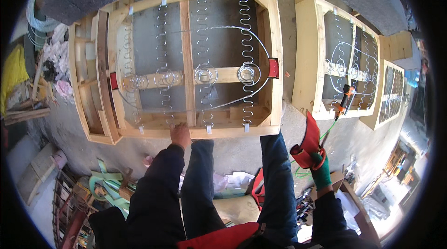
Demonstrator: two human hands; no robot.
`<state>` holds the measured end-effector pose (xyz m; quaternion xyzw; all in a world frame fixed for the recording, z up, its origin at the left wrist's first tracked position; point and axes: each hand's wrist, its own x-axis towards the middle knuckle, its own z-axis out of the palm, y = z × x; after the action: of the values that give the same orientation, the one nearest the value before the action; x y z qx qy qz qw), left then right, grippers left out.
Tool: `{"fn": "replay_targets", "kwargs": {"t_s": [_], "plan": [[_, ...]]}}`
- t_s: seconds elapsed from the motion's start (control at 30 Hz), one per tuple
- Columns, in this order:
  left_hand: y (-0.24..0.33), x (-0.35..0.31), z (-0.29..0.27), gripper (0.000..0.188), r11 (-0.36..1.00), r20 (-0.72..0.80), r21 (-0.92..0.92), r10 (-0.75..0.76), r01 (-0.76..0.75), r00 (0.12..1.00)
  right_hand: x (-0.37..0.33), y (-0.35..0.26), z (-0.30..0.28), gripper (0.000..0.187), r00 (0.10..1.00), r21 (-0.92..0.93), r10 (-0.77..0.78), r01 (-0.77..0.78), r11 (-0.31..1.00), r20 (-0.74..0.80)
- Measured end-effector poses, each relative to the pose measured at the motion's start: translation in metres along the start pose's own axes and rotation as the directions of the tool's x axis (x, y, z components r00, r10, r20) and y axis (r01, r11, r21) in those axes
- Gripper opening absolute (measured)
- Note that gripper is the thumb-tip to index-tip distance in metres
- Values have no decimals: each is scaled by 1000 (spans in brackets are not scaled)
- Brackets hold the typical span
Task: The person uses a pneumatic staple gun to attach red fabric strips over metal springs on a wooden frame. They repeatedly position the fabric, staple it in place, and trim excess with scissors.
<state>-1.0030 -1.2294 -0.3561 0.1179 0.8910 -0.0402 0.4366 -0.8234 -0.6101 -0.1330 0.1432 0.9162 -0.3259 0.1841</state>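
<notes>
"While the left hand rests on the front rail, where does the wooden frame lie?"

"Straight ahead of that hand, its long axis running left to right. The left hand is nearer, touching it; the gloved right hand is apart, out past its near right corner."

"How are they set?"

"The right is wrapped around limp red strips; the left's fingers look bent, though whether they squeeze the rail, one cannot tell."

"And the materials?"

"Pale sawn timber, shiny zigzag springs, round coils, a thin bowed wire."
</notes>
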Motion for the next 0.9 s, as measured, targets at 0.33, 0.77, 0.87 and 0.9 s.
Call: {"fn": "replay_targets", "kwargs": {"t_s": [0.33, 0.77, 0.87, 0.9], "plan": [[-17, -164, -380, 87, 981, 211, 31, 182, -192, 960, -37, -28, -99, 53, 802, 976, 597, -144, 162, 19], [-48, -201, -871, 60, 888, -628, -336, 37, -313, 777, 7, -29, -143, 53, 788, 868, 527, 19, 496, -318], [-85, -159, -909, 52, 893, -799, -293, -33, -341, 601, 31, -42, -163, 54, 777, 895, 539, 67, 441, -324], [-103, -137, -928, 51, 927, -845, -214, -17, -308, 534, 41, -50, -171, 54, 769, 917, 553, 106, 384, -320]]}}
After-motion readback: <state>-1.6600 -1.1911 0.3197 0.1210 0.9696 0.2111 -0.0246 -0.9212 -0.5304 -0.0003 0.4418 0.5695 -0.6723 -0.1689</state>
